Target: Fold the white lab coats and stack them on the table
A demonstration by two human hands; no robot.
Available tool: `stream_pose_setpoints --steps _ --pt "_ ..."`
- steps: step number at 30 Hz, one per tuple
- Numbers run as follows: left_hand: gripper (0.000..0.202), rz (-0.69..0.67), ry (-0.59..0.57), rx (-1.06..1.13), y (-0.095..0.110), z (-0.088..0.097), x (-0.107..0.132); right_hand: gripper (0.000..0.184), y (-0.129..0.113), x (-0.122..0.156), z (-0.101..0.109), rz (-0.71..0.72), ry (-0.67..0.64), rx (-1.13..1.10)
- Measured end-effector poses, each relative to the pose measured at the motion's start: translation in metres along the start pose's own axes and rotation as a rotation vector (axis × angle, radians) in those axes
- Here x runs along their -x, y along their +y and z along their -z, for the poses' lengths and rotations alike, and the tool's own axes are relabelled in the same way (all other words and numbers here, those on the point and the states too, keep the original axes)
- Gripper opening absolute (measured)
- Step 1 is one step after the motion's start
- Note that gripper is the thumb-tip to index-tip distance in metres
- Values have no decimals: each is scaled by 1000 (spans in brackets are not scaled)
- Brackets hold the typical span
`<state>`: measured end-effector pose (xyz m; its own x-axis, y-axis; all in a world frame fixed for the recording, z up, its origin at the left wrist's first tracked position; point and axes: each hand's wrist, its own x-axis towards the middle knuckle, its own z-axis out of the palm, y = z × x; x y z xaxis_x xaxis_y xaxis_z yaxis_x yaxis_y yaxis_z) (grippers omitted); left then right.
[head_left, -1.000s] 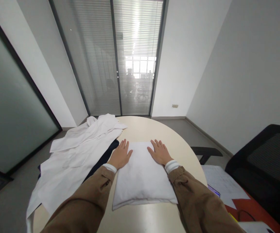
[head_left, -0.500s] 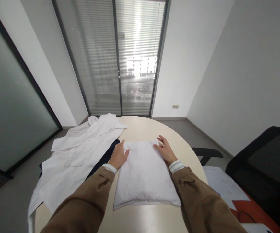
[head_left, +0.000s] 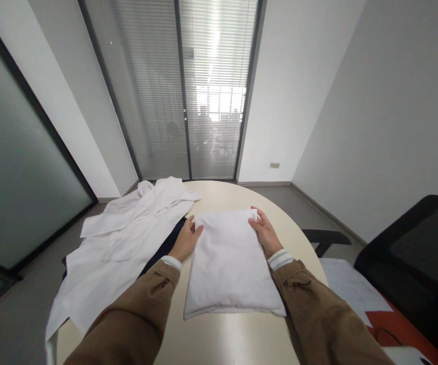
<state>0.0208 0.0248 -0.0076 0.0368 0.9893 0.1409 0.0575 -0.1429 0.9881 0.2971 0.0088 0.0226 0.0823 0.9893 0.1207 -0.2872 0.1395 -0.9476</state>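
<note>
A folded white garment [head_left: 234, 263] lies flat in a neat rectangle on the round table, its long sides running away from me. My left hand [head_left: 186, 238] is closed at its far left corner, thumb on top and fingers at the edge. At the far right corner, my right hand [head_left: 266, 232] pinches the cloth between thumb and fingers. To the left, a loose pile of white clothes [head_left: 128, 228] is spread over the table, with dark navy cloth [head_left: 166, 247] showing beneath it.
The pale round table [head_left: 219, 339] carries the clothes. On the right stand a black mesh chair [head_left: 420, 253] and its armrest [head_left: 325, 236], with papers [head_left: 352, 284] and a red surface [head_left: 394, 327] beside the table. A glass partition with blinds [head_left: 219, 91] rises behind.
Both hands have closed on the garment's far corners. The garment has shifted slightly away and to the right, and its far edge looks straighter. The pile on the left is unchanged.
</note>
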Motion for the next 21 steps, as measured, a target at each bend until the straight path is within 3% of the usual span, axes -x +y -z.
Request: stream_pose_setpoints --steps 4,9,15,21 --pt "46 34 -6 299 12 -5 3 73 0 2 -1 -22 -11 -70" --pt "44 123 11 583 21 -10 8 75 -2 5 -3 -57 -7 -52" --pt "35 114 25 641 24 -11 1 79 -2 6 -4 -116 -27 -52" --pt "41 47 71 646 23 -15 1 46 11 6 0 -221 -122 -9"
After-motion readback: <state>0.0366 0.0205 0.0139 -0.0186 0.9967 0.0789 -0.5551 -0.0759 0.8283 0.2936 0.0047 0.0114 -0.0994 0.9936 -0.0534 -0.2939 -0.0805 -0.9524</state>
